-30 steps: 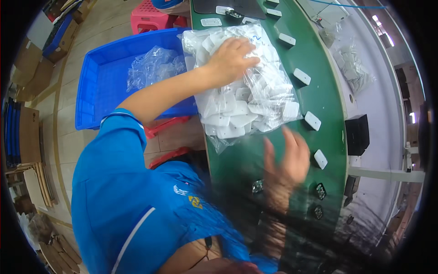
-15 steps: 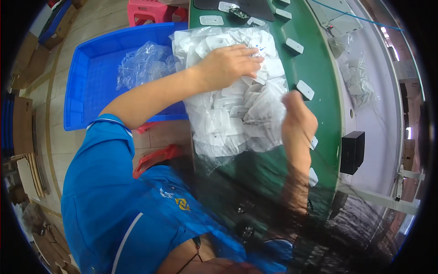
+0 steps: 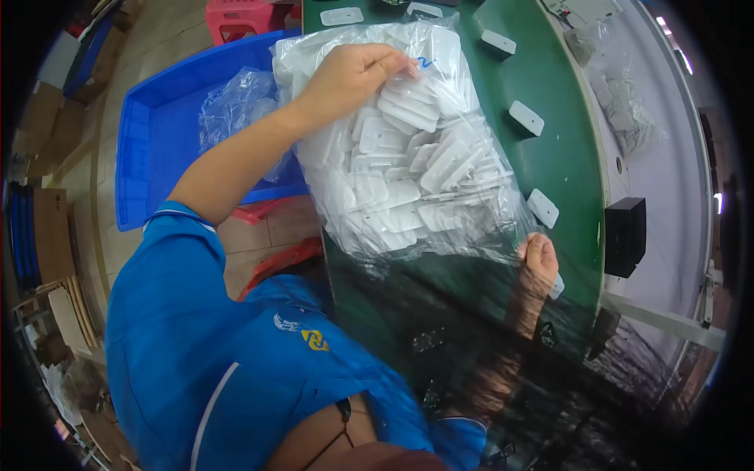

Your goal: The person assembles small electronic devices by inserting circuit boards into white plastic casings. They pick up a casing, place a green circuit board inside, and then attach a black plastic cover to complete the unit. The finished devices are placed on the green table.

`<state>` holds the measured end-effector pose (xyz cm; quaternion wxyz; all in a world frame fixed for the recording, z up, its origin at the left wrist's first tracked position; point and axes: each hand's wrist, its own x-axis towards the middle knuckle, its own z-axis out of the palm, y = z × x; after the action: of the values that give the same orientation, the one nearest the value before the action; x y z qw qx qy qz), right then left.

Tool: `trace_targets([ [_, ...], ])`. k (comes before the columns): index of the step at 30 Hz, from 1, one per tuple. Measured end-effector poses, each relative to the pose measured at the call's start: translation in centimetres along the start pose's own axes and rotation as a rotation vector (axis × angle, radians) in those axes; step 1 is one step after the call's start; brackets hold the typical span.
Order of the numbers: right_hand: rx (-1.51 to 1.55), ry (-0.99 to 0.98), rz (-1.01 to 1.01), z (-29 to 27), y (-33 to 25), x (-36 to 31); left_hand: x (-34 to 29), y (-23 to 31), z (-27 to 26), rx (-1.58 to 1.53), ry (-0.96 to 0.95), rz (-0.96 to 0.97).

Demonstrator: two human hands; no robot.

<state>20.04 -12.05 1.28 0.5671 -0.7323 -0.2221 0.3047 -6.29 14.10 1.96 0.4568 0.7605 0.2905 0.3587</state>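
Observation:
A large clear plastic bag lies on the green table, filled with many flat white plastic covers with rounded corners. My left hand is over the far part of the bag, with thumb and fingertips pinched together on its film beside a blue handwritten mark. Down at the bag's near right corner, my right hand pinches the edge of the film between thumb and fingers. The plastic is stretched between the two hands, and the covers lie in loose, overlapping stacks inside.
Left of the table stands a blue bin holding crumpled clear plastic. Along the right side of the green table sit several small white-topped pieces. A black box stands beyond its right edge. Red stools are at the left.
My left hand has gone from lying flat on the bag to pinching its film. My right hand has moved nearer and right, pulling the bag's corner out, and the bag is spread wider.

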Motion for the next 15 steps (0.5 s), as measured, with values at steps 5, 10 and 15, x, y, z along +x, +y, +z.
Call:
trace_targets([
  [5, -0.267, -0.013, -0.237, 1.4, 1.9, -2.5, -1.9, 3.2, 1.3, 0.505, 0.233, 0.487],
  [10, -0.521, 0.056, -0.287, 2.5, 0.6, -5.1, -6.4, 6.6, 4.5, 0.674, 0.086, 0.638],
  [15, -0.501, 0.209, -0.421, -0.5, -1.8, -8.7, -5.3, 2.9, 7.4, 0.556, -0.106, 0.401],
])
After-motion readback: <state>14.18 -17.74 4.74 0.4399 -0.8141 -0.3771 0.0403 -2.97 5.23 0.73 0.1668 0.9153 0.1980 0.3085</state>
